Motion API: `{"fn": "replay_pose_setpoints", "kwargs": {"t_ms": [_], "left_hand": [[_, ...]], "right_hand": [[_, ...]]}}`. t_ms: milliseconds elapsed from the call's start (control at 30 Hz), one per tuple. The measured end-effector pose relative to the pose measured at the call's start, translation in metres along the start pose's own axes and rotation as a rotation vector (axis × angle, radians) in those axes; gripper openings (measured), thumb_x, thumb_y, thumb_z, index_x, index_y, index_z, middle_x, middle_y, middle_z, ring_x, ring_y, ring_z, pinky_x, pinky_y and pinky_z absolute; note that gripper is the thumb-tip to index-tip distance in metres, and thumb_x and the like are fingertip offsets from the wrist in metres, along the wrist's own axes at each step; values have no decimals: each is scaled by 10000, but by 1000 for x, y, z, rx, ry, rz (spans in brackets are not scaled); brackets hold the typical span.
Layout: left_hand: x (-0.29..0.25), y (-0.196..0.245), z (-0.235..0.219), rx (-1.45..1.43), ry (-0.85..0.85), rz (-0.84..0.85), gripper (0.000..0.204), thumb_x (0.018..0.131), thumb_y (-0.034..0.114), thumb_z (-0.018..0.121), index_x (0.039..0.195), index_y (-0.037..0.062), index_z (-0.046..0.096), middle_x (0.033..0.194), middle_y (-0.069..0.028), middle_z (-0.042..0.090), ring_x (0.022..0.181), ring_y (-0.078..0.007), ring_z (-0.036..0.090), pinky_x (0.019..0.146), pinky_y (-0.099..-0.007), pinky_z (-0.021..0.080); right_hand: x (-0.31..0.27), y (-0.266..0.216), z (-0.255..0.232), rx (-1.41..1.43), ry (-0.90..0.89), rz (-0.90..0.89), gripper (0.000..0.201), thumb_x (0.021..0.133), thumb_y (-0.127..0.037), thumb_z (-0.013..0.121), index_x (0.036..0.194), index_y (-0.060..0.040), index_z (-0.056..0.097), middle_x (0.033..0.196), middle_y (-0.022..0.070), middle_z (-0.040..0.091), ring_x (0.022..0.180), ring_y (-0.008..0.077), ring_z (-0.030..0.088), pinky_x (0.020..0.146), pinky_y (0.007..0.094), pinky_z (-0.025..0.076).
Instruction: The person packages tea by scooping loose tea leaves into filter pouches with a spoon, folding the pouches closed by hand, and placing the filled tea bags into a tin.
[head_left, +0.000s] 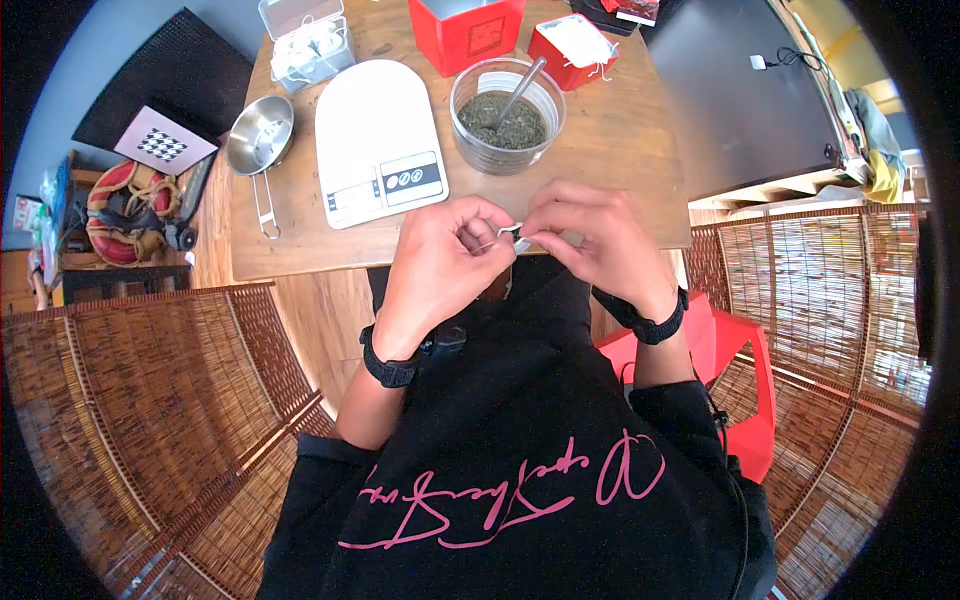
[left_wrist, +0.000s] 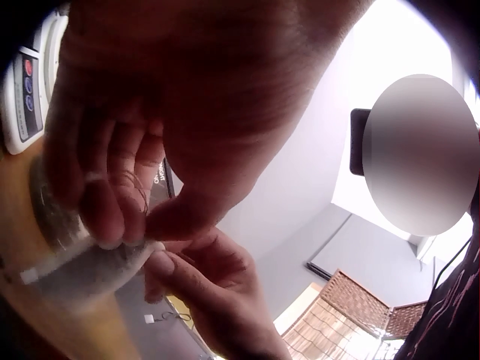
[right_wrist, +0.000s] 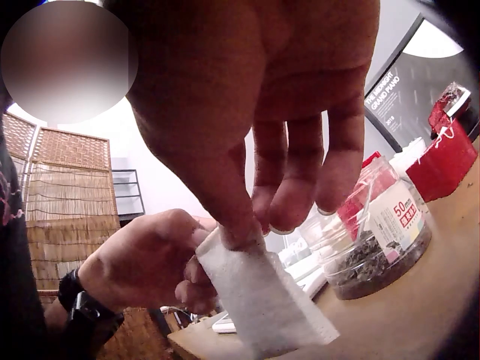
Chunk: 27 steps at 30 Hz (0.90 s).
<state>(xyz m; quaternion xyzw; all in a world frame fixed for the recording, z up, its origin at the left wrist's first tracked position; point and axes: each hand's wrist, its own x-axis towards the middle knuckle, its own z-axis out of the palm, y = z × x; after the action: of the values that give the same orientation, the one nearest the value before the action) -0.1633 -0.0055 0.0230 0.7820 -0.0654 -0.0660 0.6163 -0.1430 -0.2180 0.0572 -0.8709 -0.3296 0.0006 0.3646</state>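
Observation:
Close above the table's near edge, my left hand [head_left: 450, 250] and right hand [head_left: 600, 240] meet at a small white tea bag [right_wrist: 262, 300]. Both hands pinch its top end between thumb and fingertips. The bag hangs below the fingers, and dark filling shows through its thin fabric in the left wrist view. A thin string [left_wrist: 136, 187] runs by the curled fingers of my left hand. Just beyond the hands stands a clear tub [head_left: 478, 152] of dried, dark green leaves [head_left: 500, 118], with a metal spoon [head_left: 522, 92] leaning in it.
A white kitchen scale [head_left: 375, 120] lies left of the tub, beside a long-handled metal cup [head_left: 260, 135]. Farther back stand a clear box [head_left: 310, 68] of white bags, an open red box [head_left: 465, 40] and a smaller red box [head_left: 560, 65]. A red chair [head_left: 745, 400] is at right.

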Motion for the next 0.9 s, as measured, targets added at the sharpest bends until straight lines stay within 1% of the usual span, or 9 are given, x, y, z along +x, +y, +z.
{"fn": "replay_pose_setpoints", "kwargs": {"t_ms": [100,167,300,400,533,600,733,800,900], "left_hand": [[2,3,-2,38,-30,-14,147,812,74,757,914,-26,724,654,-70,682,566,-94,619,562,-251,492],[3,1,-3,48,-41,-4,144,818,76,761,917,-24,725,659,-71,683,572,-98,623,563,-253,493],[4,-4,-7,102,-93,42,144,830,78,765,926,-22,728,680,-83,692,587,-117,637,572,-267,504],[4,-9,-5,61,-53,146,153,833,76,764,935,-33,730,685,-91,692,591,-136,642,582,-284,514],[4,-9,-8,80,-80,177,170,843,79,759,953,-50,742,711,-111,712,609,-144,660,601,-291,526],[3,-4,-12,62,-188,36,186,855,88,754,973,-56,754,737,-131,731,622,-136,673,611,-287,533],[3,-2,-12,39,-185,9,188,860,92,747,970,-60,760,757,-148,743,631,-125,683,613,-286,536],[2,-1,-11,88,-166,-40,140,887,50,735,990,-40,766,816,-53,744,697,-61,635,630,-233,518],[1,3,-8,115,-113,-10,136,879,48,735,972,-46,765,801,-59,747,679,-63,634,620,-237,520]], "right_hand": [[0,0,0,-4,21,-3,88,823,-94,743,906,-83,715,928,59,671,829,300,677,694,405,528],[1,-4,-2,-3,4,-16,112,805,-26,764,910,-38,728,927,70,698,786,262,693,657,347,544],[-1,-3,4,49,6,-30,109,806,-33,766,909,-42,730,926,62,703,785,256,694,655,346,547],[-1,-3,3,33,5,-62,109,807,-43,769,911,-48,736,927,54,709,780,249,699,658,341,553],[-2,-4,3,40,13,-62,120,800,-40,772,917,-57,748,933,51,712,767,246,703,658,338,559],[-2,-4,3,33,23,-66,126,797,-37,774,919,-59,752,930,50,711,762,246,704,658,337,561],[-1,-4,3,32,44,-71,137,785,-21,776,916,-56,754,921,52,706,758,243,702,655,339,558],[-1,-3,4,26,51,-67,142,781,-12,775,916,-53,754,918,56,703,763,243,702,658,339,556],[-2,0,6,63,66,-47,129,808,-59,762,933,-86,747,954,50,705,841,279,701,691,380,557]]}}
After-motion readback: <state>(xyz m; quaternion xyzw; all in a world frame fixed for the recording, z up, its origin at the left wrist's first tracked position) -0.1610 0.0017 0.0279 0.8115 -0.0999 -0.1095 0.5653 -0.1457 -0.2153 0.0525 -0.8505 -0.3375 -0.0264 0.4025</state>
